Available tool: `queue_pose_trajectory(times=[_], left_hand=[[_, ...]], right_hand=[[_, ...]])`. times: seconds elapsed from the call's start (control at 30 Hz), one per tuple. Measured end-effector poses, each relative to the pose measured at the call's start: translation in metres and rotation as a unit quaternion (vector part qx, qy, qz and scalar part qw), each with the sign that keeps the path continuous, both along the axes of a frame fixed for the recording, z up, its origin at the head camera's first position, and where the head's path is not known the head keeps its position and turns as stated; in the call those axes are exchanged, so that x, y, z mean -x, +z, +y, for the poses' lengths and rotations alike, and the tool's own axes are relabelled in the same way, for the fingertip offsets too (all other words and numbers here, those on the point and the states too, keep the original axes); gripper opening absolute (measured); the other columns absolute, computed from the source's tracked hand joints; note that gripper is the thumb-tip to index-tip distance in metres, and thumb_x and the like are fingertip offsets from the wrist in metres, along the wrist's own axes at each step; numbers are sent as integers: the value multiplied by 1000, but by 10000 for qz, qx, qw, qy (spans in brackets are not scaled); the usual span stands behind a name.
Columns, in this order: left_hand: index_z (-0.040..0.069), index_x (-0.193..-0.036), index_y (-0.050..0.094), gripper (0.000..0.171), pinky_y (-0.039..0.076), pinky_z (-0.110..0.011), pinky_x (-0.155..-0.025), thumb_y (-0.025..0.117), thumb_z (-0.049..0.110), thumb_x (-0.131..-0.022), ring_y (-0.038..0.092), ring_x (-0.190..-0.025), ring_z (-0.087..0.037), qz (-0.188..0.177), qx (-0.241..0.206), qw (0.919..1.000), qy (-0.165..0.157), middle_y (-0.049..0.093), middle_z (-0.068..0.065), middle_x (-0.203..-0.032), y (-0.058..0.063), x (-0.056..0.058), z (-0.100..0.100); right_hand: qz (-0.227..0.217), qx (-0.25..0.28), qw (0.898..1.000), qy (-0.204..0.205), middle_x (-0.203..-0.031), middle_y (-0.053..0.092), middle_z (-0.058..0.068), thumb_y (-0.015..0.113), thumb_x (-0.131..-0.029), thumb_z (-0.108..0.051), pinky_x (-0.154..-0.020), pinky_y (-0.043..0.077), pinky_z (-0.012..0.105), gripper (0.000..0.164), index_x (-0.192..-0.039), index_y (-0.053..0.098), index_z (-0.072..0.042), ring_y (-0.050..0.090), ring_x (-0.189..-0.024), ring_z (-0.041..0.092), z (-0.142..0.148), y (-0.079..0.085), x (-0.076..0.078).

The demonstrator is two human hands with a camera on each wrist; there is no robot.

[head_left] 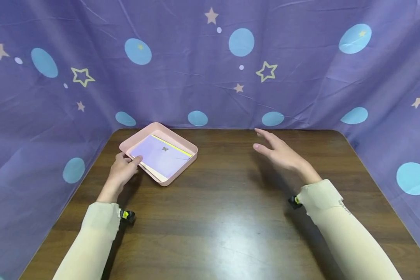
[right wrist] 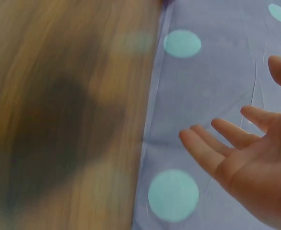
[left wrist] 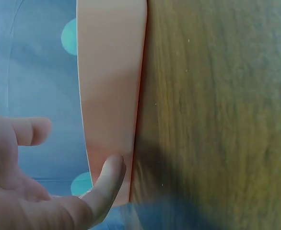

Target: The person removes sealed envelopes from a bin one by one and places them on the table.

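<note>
A shallow pink tray (head_left: 180, 170) sits on the table's far left part, turned cornerwise. In it lies a flat lilac sheet or booklet (head_left: 154, 155) with a yellow strip along one edge and a small dark butterfly (head_left: 165, 148) on it. At the tray's near-left side is my left hand (head_left: 121, 171), its thumb over the rim in the head view. The left wrist view has a finger (left wrist: 109, 175) against the tray's outer wall (left wrist: 111, 72), while the thumb stands off the rim. My right hand (head_left: 281, 153) hovers over the table's right half, fingers spread, holding nothing.
The brown wooden table (head_left: 210, 202) runs back to a purple curtain (head_left: 182, 93) with stars and blue dots, which also hangs at both sides. Bare wood lies between the two hands. Each sleeve cuff carries a small black device, such as the wrist camera (head_left: 127, 216).
</note>
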State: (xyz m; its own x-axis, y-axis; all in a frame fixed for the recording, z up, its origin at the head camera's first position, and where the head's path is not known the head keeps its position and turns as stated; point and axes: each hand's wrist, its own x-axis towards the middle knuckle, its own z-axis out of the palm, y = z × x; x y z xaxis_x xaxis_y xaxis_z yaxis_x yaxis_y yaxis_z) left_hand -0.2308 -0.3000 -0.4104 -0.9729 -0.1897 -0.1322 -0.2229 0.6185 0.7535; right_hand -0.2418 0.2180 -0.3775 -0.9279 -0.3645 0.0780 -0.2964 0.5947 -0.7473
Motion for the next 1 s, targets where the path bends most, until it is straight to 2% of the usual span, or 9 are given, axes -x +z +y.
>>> queue_pose_trajectory(times=[0.07, 0.1, 0.27, 0.43, 0.67, 0.87, 1.0], left_hand=[[-14, -161, 14, 84, 58, -35, -96, 50, 42, -109, 72, -112, -36, -58, -274, 9996, -14, 50, -36, -148, -1, 2, 0], [-16, -160, 15, 83, 59, -37, -97, 50, 40, -109, 74, -108, -32, -67, -362, 9993, -25, 50, -36, -146, -1, 2, 0], [-20, -155, 24, 73, 62, -30, -89, 53, 28, -108, 71, -96, -14, -68, -772, 9969, -149, 53, -36, -140, -5, 8, 1], [-20, -147, 37, 60, 63, -27, -84, 59, 16, -104, 70, -91, -9, -19, -822, 9964, -204, 59, -31, -133, -11, 12, 1], [-20, -143, 38, 55, 63, -27, -82, 57, 1, -97, 67, -83, -3, 68, -1164, 9924, -382, 59, -31, -131, -14, 13, 1], [-19, -142, 40, 53, 63, -28, -83, 57, -1, -95, 68, -85, -4, -27, -1151, 9923, -454, 59, -31, -131, -10, 11, 3], [-20, -146, 33, 59, 63, -28, -84, 57, -1, -95, 68, -86, -6, -135, -1147, 9920, -514, 57, -32, -132, -9, 11, 5]], right_hand=[[-103, 236, 9996, 96, -168, 38, 17, 55, -111, -39, -125, 31, 57, 69, -168, 29, -12, 38, -154, 39, -12, 0, 6], [-174, 365, 9991, 147, -167, 39, 18, 56, -111, -37, -124, 34, 56, 67, -168, 30, -12, 41, -152, 40, -18, 1, 9], [-548, 870, 9941, 340, -164, 42, 19, 58, -110, -30, -112, 50, 55, 64, -166, 34, -10, 57, -138, 42, -46, 0, 18], [-860, 1106, 9894, 377, -160, 47, 18, 60, -110, -25, -108, 54, 52, 62, -164, 36, -9, 63, -131, 39, -67, 0, 23], [-1012, 1369, 9848, 343, -152, 50, 23, 58, -109, -16, -109, 52, 55, 56, -160, 40, -3, 61, -133, 39, -93, -5, 30], [-1155, 1472, 9820, 263, -147, 55, 22, 58, -109, -14, -107, 55, 50, 51, -156, 44, -1, 62, -131, 36, -116, -12, 35], [-1176, 1467, 9819, 222, -144, 59, 23, 59, -107, -12, -105, 56, 49, 50, -154, 46, 0, 63, -130, 35, -128, -17, 35]])
